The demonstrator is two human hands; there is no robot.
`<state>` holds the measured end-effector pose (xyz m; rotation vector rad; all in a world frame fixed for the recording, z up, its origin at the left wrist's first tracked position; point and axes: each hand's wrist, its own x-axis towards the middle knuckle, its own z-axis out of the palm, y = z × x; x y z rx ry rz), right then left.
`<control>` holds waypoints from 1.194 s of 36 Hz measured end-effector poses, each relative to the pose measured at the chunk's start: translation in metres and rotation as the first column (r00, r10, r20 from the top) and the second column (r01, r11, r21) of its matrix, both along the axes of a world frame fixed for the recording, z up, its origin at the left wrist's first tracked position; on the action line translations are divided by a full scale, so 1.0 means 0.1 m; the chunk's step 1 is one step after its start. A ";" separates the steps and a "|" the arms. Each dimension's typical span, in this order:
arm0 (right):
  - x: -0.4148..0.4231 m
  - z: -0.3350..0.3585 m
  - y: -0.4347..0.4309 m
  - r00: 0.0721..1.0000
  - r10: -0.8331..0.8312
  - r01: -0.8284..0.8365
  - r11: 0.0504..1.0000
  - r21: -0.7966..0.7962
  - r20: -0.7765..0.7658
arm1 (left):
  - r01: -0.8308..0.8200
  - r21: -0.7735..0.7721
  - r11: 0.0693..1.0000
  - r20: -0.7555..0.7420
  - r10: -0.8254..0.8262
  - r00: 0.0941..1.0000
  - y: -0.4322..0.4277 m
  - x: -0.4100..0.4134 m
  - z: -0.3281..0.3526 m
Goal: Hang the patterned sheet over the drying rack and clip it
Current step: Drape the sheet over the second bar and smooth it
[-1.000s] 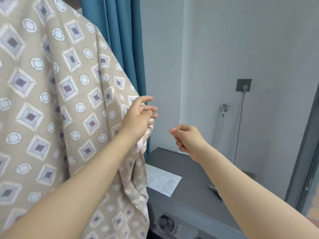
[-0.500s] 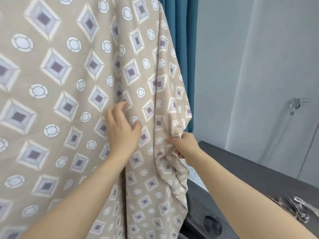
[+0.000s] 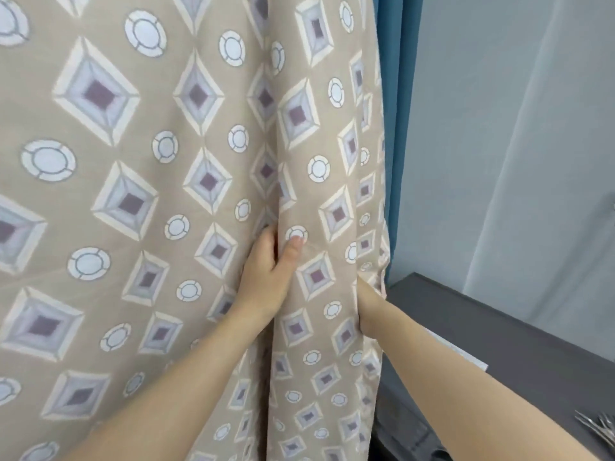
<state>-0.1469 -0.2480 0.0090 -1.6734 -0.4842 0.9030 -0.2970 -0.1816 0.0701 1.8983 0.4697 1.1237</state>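
Since half a second ago, the hanging sheet (image 3: 139, 201) is being pinched at a fold by the left hand (image 3: 266, 277), while its right edge is being gripped, fingers hidden, by the right hand (image 3: 367, 304), probably for straightening.

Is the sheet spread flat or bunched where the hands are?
Bunched: the sheet forms a vertical fold pinched by the left hand; the right hand is tucked behind its edge.

The patterned sheet (image 3: 149, 194) hangs in folds; the left hand (image 3: 266, 277) pinches one fold, the right hand (image 3: 366, 304) is tucked behind its right edge.
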 end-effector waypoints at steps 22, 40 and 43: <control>0.00 -0.12 -0.58 0.942 0.324 -0.335 0.884 0.327 0.088 | -0.045 -0.082 0.996 -0.053 0.040 0.998 -0.13 -0.06 -0.41; 0.17 -0.09 -0.65 0.981 -0.098 0.068 0.981 0.179 0.167 | -0.010 -0.080 0.997 -0.081 0.003 0.997 -0.67 0.03 -0.50; 0.01 -0.24 -0.40 0.984 0.176 -0.170 0.970 0.174 -0.018 | -0.096 -0.088 0.992 -0.069 0.090 0.994 -0.58 0.00 -0.57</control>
